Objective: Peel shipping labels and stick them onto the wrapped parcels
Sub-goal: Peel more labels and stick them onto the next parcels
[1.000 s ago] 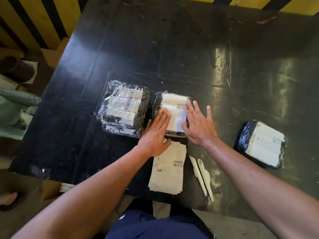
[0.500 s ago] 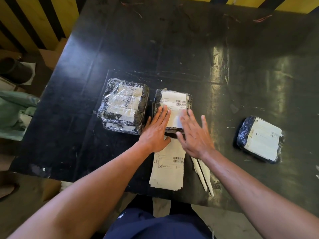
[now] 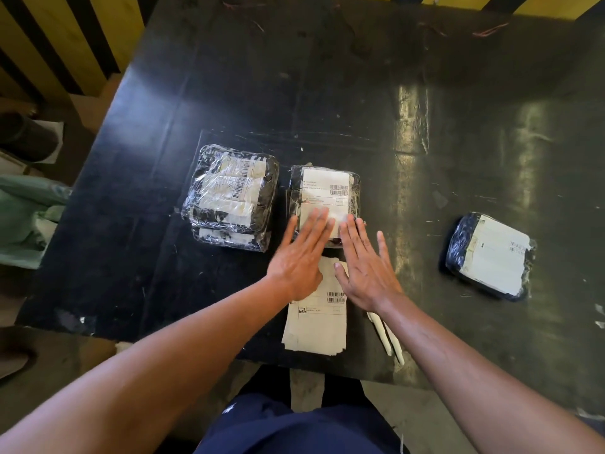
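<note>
Both hands lie flat, fingers straight and together, on the near half of the white shipping label [image 3: 324,198] that covers the top of the middle wrapped parcel [image 3: 355,191]; neither grip closes round anything, the left hand [image 3: 299,257] and right hand [image 3: 365,265] simply pressing palm-down side by side. That flat, spread contact looks meant to smooth the sticker onto the crinkled clear film so that its lower edge bonds without bubbles, while the parcel's own weight on the black table [image 3: 327,93] keeps it from sliding. The parcel sits straight ahead of the person, label facing up with its barcodes on the far half, left uncovered by the fingers. Just beside it on the left stands a stack of film-wrapped parcels [image 3: 230,199] showing several barcode strips under the wrap, probably waiting their turn. Well apart to the right lies a labelled parcel [image 3: 491,255], tilted, seemingly put aside as done. The pile of unused labels [image 3: 317,326] rests at the near table edge directly under the wrists, within easy reach for the next peel, and the two narrow peeled backing strips [image 3: 388,339] lie beside it under the right forearm.
</note>
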`<state>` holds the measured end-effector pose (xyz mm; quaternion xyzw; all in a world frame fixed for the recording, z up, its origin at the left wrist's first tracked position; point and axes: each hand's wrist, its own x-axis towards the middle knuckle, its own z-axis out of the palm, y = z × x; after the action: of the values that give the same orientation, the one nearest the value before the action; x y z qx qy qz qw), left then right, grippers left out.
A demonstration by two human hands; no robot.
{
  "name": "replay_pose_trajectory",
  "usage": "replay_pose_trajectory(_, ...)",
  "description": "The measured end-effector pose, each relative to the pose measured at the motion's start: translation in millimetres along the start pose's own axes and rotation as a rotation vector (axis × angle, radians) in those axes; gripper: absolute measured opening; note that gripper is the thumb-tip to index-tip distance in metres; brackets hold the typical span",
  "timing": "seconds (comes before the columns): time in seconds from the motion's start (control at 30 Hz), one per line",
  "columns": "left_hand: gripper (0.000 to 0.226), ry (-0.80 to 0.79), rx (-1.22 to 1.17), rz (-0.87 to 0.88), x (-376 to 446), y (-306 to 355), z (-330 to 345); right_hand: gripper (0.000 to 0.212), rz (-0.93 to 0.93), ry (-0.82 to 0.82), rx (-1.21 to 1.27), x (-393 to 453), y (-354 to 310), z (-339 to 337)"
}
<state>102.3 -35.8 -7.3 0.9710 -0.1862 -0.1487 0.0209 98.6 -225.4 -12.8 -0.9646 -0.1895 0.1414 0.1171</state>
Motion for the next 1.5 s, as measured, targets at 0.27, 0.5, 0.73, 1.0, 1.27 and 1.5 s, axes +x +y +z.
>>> replay_pose_trajectory(0.27, 0.106, 0.009, -0.052, -0.04, -35.7, -19.6, 9.6, 0.081, -0.03, -0.033, -0.041, -0.9, 9.7, -0.8)
replay_pose_trajectory(0.5, 0.094, 0.019, -0.064, -0.049, -26.4, -12.8, -13.9, 0.088, 0.013, -0.045, 0.003, 3.3, -0.1, -1.5)
replay_pose_trajectory(0.73, 0.089, 0.035, -0.04, -0.068, -2.3, -12.0, -28.0, 0.09, 0.005, -0.068, -0.011, 2.3, 1.8, -8.2)
replay_pose_trajectory(1.0, 0.092, 0.045, -0.008, -0.056, 15.2, 1.3, -39.7, 0.094, 0.017, -0.049, 0.038, 2.7, -1.7, -7.7)
replay_pose_trajectory(1.27, 0.086, 0.029, -0.01, -0.092, 27.1, -20.1, -49.2, 0.094, 0.005, -0.05, 0.029, 4.7, 2.2, -10.9)
replay_pose_trajectory(1.5, 0.083, 0.039, -0.003, -0.062, 47.6, -9.8, -58.9, 0.098, 0.01, -0.045, 0.067, 3.6, 0.7, -10.6)
